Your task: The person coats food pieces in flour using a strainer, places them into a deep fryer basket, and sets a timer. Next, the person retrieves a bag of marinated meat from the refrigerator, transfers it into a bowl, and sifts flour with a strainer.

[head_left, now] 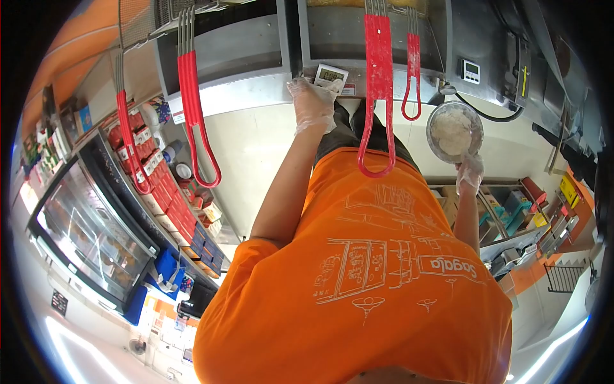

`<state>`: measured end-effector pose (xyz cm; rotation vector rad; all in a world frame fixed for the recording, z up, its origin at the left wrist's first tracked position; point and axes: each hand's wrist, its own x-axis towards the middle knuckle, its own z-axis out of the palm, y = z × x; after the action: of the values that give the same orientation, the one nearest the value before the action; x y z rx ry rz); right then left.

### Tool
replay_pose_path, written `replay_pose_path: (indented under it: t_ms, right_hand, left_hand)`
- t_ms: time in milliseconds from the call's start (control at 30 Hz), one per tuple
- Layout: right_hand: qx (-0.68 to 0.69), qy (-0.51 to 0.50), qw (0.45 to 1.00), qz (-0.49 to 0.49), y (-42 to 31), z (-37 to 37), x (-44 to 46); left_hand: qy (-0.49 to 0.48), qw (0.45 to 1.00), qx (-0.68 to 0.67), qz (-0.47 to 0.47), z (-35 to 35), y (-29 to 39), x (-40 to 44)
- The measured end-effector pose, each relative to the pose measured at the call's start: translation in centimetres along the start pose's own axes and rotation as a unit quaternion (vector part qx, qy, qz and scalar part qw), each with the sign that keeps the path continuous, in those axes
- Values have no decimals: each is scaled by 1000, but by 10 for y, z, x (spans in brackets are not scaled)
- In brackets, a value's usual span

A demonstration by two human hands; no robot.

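My left hand, in a clear plastic glove, is at a small white digital timer on the front of the steel fryer. The timer tilts slightly and its screen shows digits too small to read surely. My fingers close around its lower edge, partly hidden by the loose glove. Off to the right, my gloved right hand grips the rim of a round metal bowl. Inside lies a pale, powdery or mashed white food.
Fryer baskets with long red handles hang over the fryer's front edge and jut toward me. A second timer is fixed on the right panel, above a black hose. At left are stacked red boxes and a glass display case.
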<state>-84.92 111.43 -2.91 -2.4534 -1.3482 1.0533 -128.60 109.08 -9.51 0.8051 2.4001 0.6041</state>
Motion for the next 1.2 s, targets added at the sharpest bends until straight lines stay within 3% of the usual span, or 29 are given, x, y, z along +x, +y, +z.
replay_pose_path:
  t_ms: [100,300,467,600,700,900,1200]
  right_hand:
    - [65,15,995,68,-1,2,4]
    - [-77,-28,996,-25,12,-4,5]
    - [-8,-29,999,-36,43,0,14]
    - [-80,-32,992,-89,38,-4,11]
    - [18,-27,999,-16,9,-2,-2]
    - [91,3,994,52,7,1,2]
    - [120,11,991,65,12,3,1]
  left_hand:
    - [-37,999,-6,-33,-10,7,9]
    - [-38,997,-26,-56,-17,10,12]
    - [-86,992,1,-97,-11,-1,21]
    - [-107,989,2,-101,-24,16,20]
    - [-102,990,-4,-93,-28,19,15]
    - [-105,990,-30,-86,-28,23,10]
    - [-41,998,-33,-41,-5,2,6]
